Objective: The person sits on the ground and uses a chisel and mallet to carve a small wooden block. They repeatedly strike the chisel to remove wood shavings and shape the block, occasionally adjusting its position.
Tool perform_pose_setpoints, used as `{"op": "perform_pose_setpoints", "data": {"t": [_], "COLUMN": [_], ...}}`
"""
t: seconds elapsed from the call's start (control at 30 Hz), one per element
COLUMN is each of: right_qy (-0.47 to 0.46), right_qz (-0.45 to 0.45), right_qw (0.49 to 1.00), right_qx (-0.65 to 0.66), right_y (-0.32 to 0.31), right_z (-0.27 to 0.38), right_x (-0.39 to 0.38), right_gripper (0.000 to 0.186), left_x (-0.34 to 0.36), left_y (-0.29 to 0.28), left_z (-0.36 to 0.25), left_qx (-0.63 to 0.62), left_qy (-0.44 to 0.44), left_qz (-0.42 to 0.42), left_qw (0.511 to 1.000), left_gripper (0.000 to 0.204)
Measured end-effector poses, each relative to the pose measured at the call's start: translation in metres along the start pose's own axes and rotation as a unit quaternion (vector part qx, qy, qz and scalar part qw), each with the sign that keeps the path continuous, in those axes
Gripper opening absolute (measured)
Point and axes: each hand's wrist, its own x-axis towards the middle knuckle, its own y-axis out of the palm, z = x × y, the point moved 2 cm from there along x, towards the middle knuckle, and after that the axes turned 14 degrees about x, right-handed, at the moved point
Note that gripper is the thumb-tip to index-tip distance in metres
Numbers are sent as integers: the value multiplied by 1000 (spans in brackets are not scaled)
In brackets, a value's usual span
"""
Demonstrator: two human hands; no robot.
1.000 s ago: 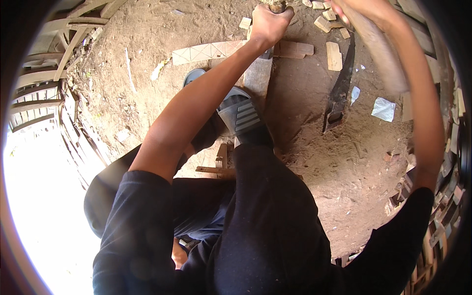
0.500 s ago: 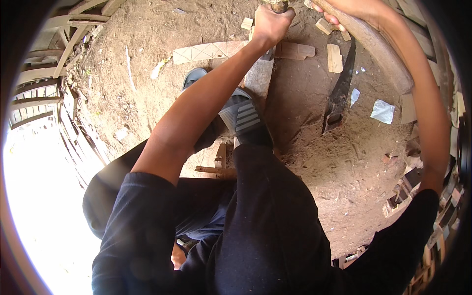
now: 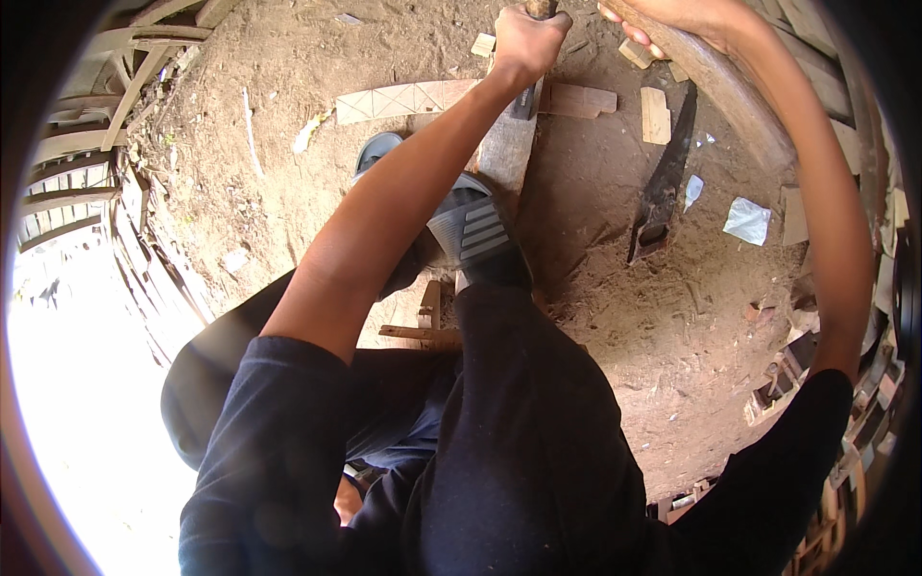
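My left hand (image 3: 528, 43) is wrapped round the brown handle (image 3: 542, 9) of a chisel at the top of the view. Below the fist its dark metal blade (image 3: 523, 102) points down at a light wooden board (image 3: 408, 100) marked with pencilled triangles. That board lies across a thick wooden beam (image 3: 505, 154). In my right hand (image 3: 658, 24), partly cut off by the upper edge, is a thick wooden mallet (image 3: 725, 82), slanting down along my forearm. A gap separates the mallet from the chisel handle.
My sandalled foot (image 3: 475, 226) rests by the beam. A handsaw (image 3: 663, 182) lies on the dirt floor to the right, near a wood offcut (image 3: 655, 115) and a clear plastic scrap (image 3: 747, 221). Wooden slats (image 3: 72, 202) stand at the left; wood pieces are piled at the lower right.
My right hand and the mallet have shifted slightly up and left. My left hand has tilted a little, and more of the chisel blade shows beneath it.
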Motion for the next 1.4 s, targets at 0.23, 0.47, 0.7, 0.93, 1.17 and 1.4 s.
{"op": "perform_pose_setpoints", "data": {"t": [0.23, 0.47, 0.7, 0.93, 1.17, 1.4], "right_qy": [-61, -17, -21, -33, 50, 25], "right_qz": [-34, 7, -20, -44, 62, 43], "right_qw": [985, 981, 975, 971, 982, 951], "right_qx": [157, 191, 221, 232, 173, 306], "right_y": [-12, -25, -29, -30, -34, -44], "right_z": [3, -26, -14, -13, -21, -59], "right_x": [19, 52, 46, 52, 63, 60], "right_gripper": [35, 30, 27, 25, 20, 10], "left_x": [22, 25, 31, 29, 31, 26], "left_y": [7, 18, 18, 19, 20, 12], "left_z": [19, 23, 29, 28, 30, 20], "left_qx": [-43, -47, -53, -16, -36, 181], "left_qy": [27, -10, -80, -42, -9, 5], "left_qz": [-17, 4, 52, 32, 40, 23], "left_qw": [999, 999, 994, 998, 999, 983], "left_gripper": [18, 21, 26, 23, 30, 42]}}
